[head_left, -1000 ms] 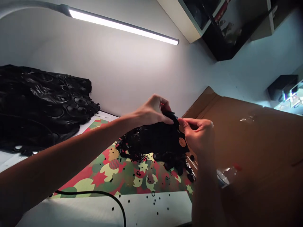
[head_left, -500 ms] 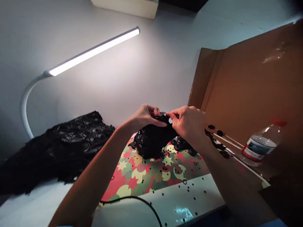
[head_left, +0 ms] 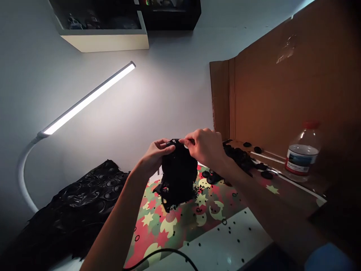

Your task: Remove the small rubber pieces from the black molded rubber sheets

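A limp, black, rubbery-looking sheet (head_left: 179,173) with ragged lower edges hangs from both hands at its top edge. My left hand (head_left: 155,153) pinches the upper left corner between thumb and fingers. At the upper right, my right hand (head_left: 205,147) grips the edge with thumb and curled fingers. Small light gaps show in the sheet between the hands. Below, its torn end reaches the patterned mat (head_left: 180,222). Beside it lie tiny black bits (head_left: 201,187) and several black discs (head_left: 211,176).
On the left lies a large black sheet with round moulded shapes (head_left: 93,192), under a lit lamp (head_left: 90,98). A cardboard panel (head_left: 270,86) and a red-capped bottle (head_left: 301,156) stand right. Black scraps (head_left: 239,156) lie behind my right wrist. A cable (head_left: 166,250) crosses the front.
The head view has shifted, bringing more of the wall shelf into sight. The black sheet now hangs straighter and longer below the hands. Both hands keep their hold on its top edge.
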`<state>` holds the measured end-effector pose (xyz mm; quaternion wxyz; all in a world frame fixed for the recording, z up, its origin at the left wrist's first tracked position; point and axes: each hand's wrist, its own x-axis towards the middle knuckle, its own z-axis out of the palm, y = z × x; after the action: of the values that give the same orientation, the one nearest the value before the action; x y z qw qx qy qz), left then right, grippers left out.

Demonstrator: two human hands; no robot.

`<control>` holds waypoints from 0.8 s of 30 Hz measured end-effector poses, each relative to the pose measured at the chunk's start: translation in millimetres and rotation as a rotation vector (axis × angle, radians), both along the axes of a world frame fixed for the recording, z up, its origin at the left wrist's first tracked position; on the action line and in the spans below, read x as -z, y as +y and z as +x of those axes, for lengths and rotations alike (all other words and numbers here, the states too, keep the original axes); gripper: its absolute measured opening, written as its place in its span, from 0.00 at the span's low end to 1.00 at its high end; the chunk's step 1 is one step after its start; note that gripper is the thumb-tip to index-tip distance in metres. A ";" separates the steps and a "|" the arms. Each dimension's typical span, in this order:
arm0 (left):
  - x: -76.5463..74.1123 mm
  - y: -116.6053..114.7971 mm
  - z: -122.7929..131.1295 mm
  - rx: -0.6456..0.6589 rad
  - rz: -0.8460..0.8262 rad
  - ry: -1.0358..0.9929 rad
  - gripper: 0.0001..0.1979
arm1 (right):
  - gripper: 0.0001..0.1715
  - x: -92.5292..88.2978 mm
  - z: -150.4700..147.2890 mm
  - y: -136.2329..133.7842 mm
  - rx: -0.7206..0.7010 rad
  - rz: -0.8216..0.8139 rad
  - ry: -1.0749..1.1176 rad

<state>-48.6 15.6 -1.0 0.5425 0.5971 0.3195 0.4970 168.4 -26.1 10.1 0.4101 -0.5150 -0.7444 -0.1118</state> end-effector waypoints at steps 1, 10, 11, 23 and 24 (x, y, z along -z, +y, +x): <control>-1.0 0.2 -0.4 -0.013 -0.012 -0.032 0.24 | 0.25 -0.6 3.7 -1.9 -0.036 -0.010 0.047; -10.9 -7.7 10.4 0.022 -0.032 -0.128 0.18 | 0.21 4.7 15.5 -14.2 -0.280 -0.013 0.255; -10.9 -8.3 11.1 0.006 -0.027 -0.130 0.18 | 0.20 6.7 14.0 -14.0 -0.259 -0.005 0.237; -10.1 -7.4 10.8 -0.069 -0.020 -0.099 0.22 | 0.26 21.7 12.6 -6.2 -0.172 -0.036 0.052; -9.8 -7.4 11.6 -0.088 -0.014 -0.088 0.23 | 0.25 23.3 12.3 -5.0 -0.172 -0.038 0.048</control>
<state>-37.0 8.2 8.8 0.5377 0.5562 0.3248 0.5441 180.7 -31.1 -13.2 0.4261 -0.4595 -0.7777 -0.0499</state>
